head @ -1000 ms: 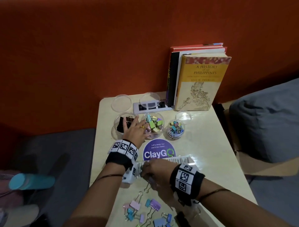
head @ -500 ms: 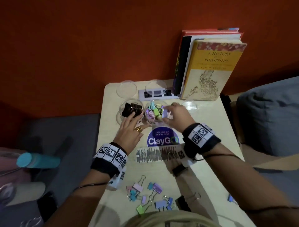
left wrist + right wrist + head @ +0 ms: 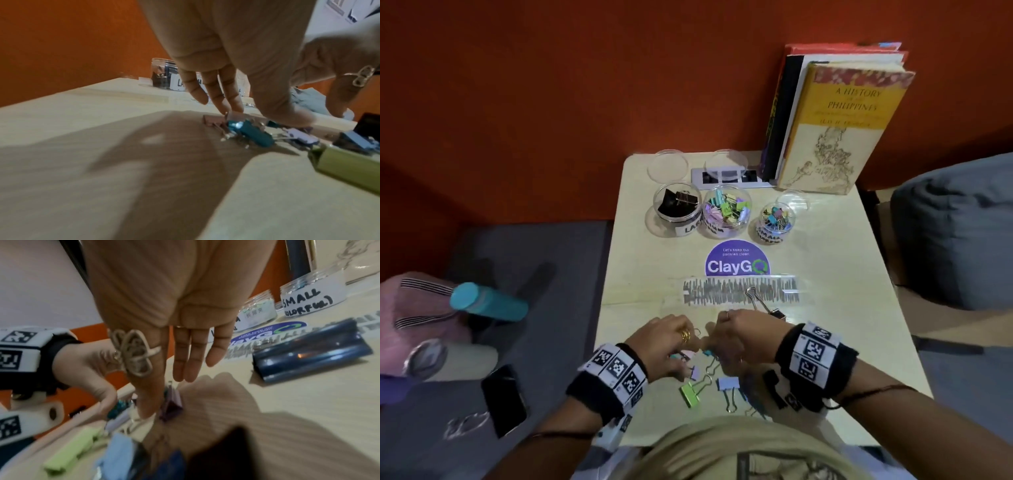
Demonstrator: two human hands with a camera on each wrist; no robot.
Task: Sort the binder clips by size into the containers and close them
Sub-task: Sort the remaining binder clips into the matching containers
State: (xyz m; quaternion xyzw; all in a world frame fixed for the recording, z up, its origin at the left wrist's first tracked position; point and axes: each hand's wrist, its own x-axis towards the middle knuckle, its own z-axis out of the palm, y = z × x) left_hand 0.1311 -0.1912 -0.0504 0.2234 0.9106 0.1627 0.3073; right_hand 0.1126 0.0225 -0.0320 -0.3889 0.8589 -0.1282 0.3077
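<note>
Both hands are back from the jars to the loose clips (image 3: pixel 702 380) at the desk's (image 3: pixel 842 274) near edge, well short of the ClayGo sticker (image 3: pixel 738 262); a half-second ago the right hand was over the middle jar (image 3: pixel 726 210), so one drop looks done and the next pick is starting. Left hand (image 3: pixel 666 346) has fingers down, straight, touching a pink clip (image 3: pixel 213 120). Right hand (image 3: pixel 743 337) has fingers extended, with the fingertip and thumb closing on a purple clip (image 3: pixel 171 404). Clips: folded painted metal, wire loop handles. Jars: clear plastic, round, paper labels, lids (image 3: pixel 667 165) still off beyond them. A large black clip (image 3: pixel 765 305) lies just short of the sticker.
</note>
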